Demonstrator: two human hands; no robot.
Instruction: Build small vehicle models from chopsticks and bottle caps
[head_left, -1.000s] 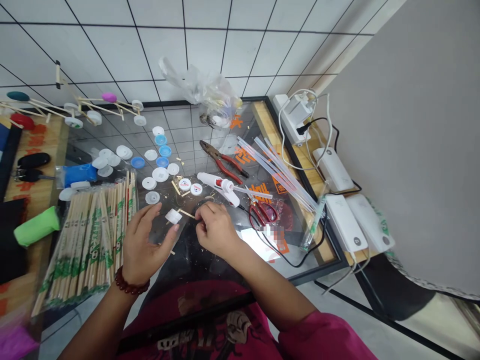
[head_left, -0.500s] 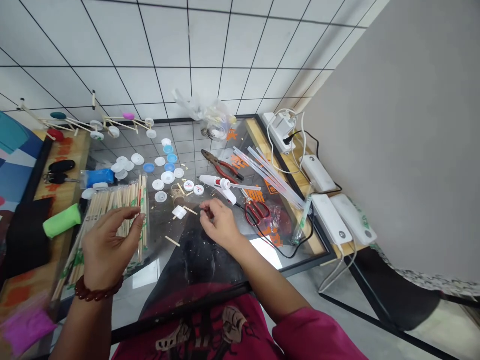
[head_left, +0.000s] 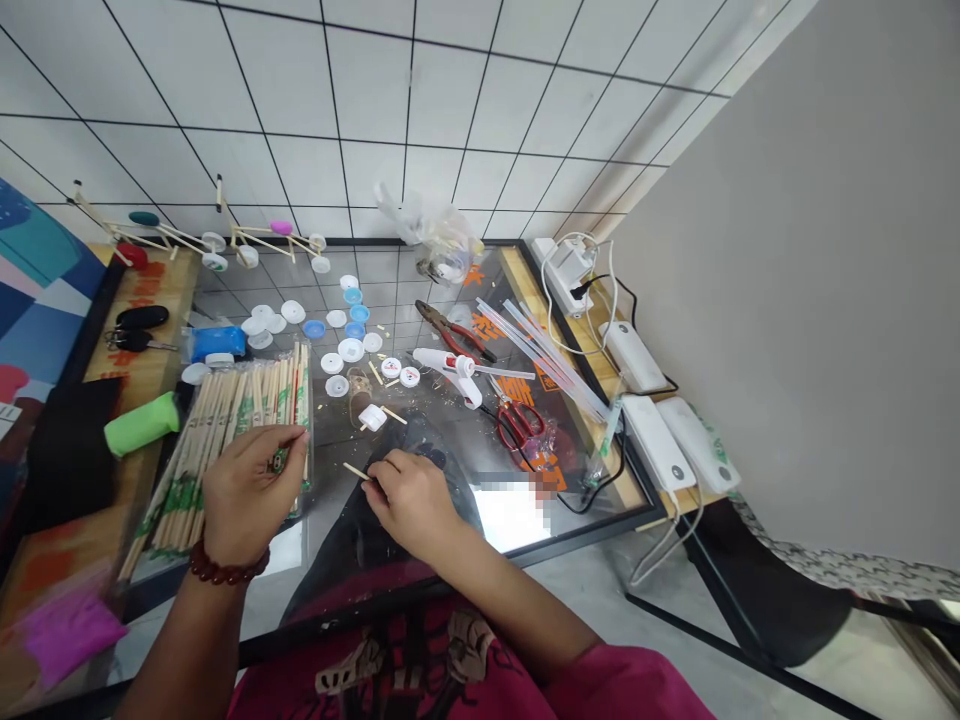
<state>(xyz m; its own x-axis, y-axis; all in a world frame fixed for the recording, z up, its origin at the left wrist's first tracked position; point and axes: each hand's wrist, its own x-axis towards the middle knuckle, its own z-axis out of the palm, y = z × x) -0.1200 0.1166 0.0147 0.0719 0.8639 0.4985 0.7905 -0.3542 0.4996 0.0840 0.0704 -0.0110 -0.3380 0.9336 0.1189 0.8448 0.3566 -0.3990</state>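
Observation:
My right hand (head_left: 412, 505) is low over the glass tabletop, its thumb and fingers closed on one end of a short wooden stick piece (head_left: 355, 470). My left hand (head_left: 251, 490), with a bead bracelet at the wrist, hovers over the packed chopsticks (head_left: 217, 410). Its thumb and forefinger tips come together in a pinch; whether anything small is between them I cannot make out. Just beyond my right hand lie white bottle caps (head_left: 372, 418) joined with a stick piece (head_left: 394, 415). A brown cylinder (head_left: 360, 390) stands or lies behind them.
Loose bottle caps (head_left: 351, 350) spread over the middle. A glue gun (head_left: 446, 366), pliers (head_left: 450, 330), red-handled scissors (head_left: 521, 422) and clear glue sticks (head_left: 544, 355) are to the right. Stick-and-cap models (head_left: 247, 235) stand at the back left. A black cord (head_left: 559, 500) runs along the right.
My right hand has moved down and left and taken hold of the short stick piece. The left hand's thumb and forefinger have come closer together. The view has shifted slightly.

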